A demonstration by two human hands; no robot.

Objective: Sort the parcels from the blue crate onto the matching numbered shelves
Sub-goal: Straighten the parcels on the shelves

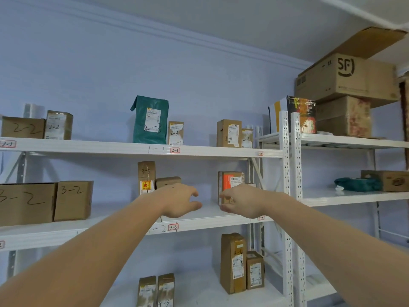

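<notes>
Both arms reach to the middle shelf [210,220]. The left hand [180,201] hovers with fingers loosely spread, holding nothing. The right hand [240,201] has its curled fingers at the parcel with the orange label [231,181], standing far right by the 3-4 tag [261,218]; whether they grip it, I cannot tell.

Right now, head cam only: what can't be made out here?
- Blue crate: not in the head view at all.
- Orange-labelled parcel: lower part hidden behind the right hand; unclear whether the fingers hold it.
- Small box: lower part hidden by the left hand.
- 3-4 tag: partly covered by the right wrist.
- Leftmost 3-2 box: cut by the left frame edge.
- Printed shipping labels: too small to read.
</notes>
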